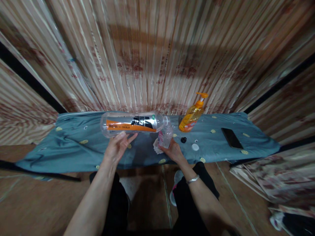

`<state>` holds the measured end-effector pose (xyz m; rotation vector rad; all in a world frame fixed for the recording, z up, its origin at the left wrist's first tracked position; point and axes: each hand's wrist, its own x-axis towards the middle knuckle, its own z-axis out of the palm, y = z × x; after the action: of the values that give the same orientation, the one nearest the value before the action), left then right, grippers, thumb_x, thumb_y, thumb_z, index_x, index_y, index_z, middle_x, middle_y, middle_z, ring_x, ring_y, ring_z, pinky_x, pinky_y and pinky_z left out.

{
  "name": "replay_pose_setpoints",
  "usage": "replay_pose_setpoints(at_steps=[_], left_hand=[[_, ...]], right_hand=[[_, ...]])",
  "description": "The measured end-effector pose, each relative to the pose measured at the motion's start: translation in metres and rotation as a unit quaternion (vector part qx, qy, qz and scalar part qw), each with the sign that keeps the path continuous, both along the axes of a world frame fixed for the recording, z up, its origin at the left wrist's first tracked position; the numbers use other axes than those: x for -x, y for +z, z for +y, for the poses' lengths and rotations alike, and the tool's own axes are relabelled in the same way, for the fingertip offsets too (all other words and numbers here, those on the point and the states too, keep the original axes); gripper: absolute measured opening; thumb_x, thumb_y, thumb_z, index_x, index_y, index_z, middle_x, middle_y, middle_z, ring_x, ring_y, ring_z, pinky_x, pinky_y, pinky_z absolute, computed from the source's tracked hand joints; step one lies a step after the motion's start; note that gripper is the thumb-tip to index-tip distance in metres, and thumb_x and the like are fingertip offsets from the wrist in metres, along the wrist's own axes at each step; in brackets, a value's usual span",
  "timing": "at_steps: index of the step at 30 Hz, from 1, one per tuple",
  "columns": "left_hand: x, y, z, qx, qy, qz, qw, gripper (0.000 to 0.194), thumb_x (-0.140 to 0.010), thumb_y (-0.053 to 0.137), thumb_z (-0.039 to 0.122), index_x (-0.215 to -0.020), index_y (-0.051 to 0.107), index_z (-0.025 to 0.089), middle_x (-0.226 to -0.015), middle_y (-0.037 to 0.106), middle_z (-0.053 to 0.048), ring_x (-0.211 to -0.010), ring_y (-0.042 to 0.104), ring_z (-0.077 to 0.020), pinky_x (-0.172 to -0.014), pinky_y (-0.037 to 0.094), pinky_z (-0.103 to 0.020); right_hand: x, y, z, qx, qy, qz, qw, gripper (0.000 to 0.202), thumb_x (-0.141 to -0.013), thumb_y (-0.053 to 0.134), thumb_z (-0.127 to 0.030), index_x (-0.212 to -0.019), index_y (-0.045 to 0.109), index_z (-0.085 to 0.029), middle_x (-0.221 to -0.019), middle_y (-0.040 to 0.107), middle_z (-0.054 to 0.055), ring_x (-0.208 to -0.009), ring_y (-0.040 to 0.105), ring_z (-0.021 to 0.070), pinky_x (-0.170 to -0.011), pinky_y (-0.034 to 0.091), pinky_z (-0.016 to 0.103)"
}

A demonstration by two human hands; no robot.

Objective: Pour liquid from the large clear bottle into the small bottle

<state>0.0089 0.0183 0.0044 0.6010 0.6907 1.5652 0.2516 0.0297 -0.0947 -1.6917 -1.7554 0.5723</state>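
Mid-frame, I see the left hand (116,148) loosely gripping a clear, cylindrical plastic bottle (130,125) at its fingertips, the right hand (174,151) clasping a smaller bottle (166,135).

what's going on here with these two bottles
The person's left hand holds a large clear bottle sideways, its neck by the top of the small clear bottle in the right hand. Whether the mouths touch is hard to tell. To the right, a pump bottle stands and a phone lies on the cloth.
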Motion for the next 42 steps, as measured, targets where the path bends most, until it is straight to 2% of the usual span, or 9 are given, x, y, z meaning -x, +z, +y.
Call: replay_pose_setpoints(at_steps=[6, 15, 23, 30, 35, 42], left_hand=[[0.0000, 0.0002, -0.0002, 0.001, -0.001, -0.008, 1.000, 0.024, -0.056, 0.074, 0.013, -0.076, 0.064, 0.020, -0.080, 0.071, 0.000, -0.084, 0.066, -0.0206, -0.090, 0.050, -0.048], [0.0009, -0.0005, -0.0003, -0.001, -0.002, -0.013, 1.000, 0.023, -0.057, 0.074, 0.012, -0.076, 0.065, 0.021, -0.078, 0.071, 0.001, -0.082, 0.066, -0.0203, -0.089, 0.050, -0.048], [0.0004, 0.0001, -0.0001, -0.005, -0.009, -0.024, 1.000, 0.021, -0.056, 0.075, 0.011, -0.072, 0.064, 0.019, -0.072, 0.069, 0.002, -0.082, 0.066, -0.0200, -0.090, 0.049, -0.052], [0.0006, 0.0005, -0.0018, 0.003, -0.006, -0.026, 1.000, 0.021, -0.054, 0.076, 0.012, -0.070, 0.063, 0.018, -0.073, 0.069, 0.002, -0.078, 0.065, -0.0181, -0.091, 0.048, -0.052], [-0.0001, 0.0016, -0.0017, 0.004, -0.001, -0.024, 1.000, 0.021, -0.053, 0.077, 0.012, -0.066, 0.062, 0.018, -0.071, 0.069, 0.003, -0.077, 0.065, -0.0175, -0.091, 0.048, -0.050], [0.0002, 0.0008, -0.0004, 0.001, 0.001, -0.022, 1.000, 0.020, -0.052, 0.076, 0.011, -0.065, 0.062, 0.018, -0.068, 0.068, 0.003, -0.077, 0.065, -0.0190, -0.089, 0.049, -0.052]], right_hand=[[-0.0002, 0.0013, 0.0002, 0.005, -0.001, 0.004, 1.000, 0.073, -0.068, 0.068, -0.044, -0.127, 0.040, -0.011, -0.106, 0.065, 0.016, -0.096, 0.063, 0.0285, -0.079, 0.048, 0.037], [-0.0023, 0.0022, 0.0007, 0.011, -0.003, 0.002, 1.000, 0.078, -0.064, 0.071, -0.043, -0.129, 0.038, -0.014, -0.107, 0.065, 0.014, -0.097, 0.063, 0.0282, -0.080, 0.048, 0.037], [-0.0050, 0.0063, 0.0021, -0.006, 0.016, 0.037, 0.999, 0.076, -0.062, 0.073, -0.043, -0.126, 0.040, -0.016, -0.104, 0.065, 0.010, -0.093, 0.064, 0.0254, -0.076, 0.048, 0.034], [-0.0033, 0.0027, 0.0028, -0.025, -0.002, 0.011, 1.000, 0.058, -0.065, 0.070, -0.046, -0.110, 0.053, -0.014, -0.097, 0.066, 0.013, -0.090, 0.064, 0.0273, -0.075, 0.049, 0.035], [-0.0036, 0.0021, 0.0033, -0.041, 0.019, 0.021, 0.999, 0.056, -0.068, 0.069, -0.045, -0.111, 0.052, -0.014, -0.100, 0.066, 0.012, -0.091, 0.063, 0.0263, -0.077, 0.049, 0.036], [-0.0033, 0.0027, 0.0027, -0.033, 0.007, 0.006, 0.999, 0.059, -0.068, 0.069, -0.044, -0.113, 0.051, -0.011, -0.099, 0.066, 0.014, -0.090, 0.064, 0.0266, -0.076, 0.049, 0.036]])
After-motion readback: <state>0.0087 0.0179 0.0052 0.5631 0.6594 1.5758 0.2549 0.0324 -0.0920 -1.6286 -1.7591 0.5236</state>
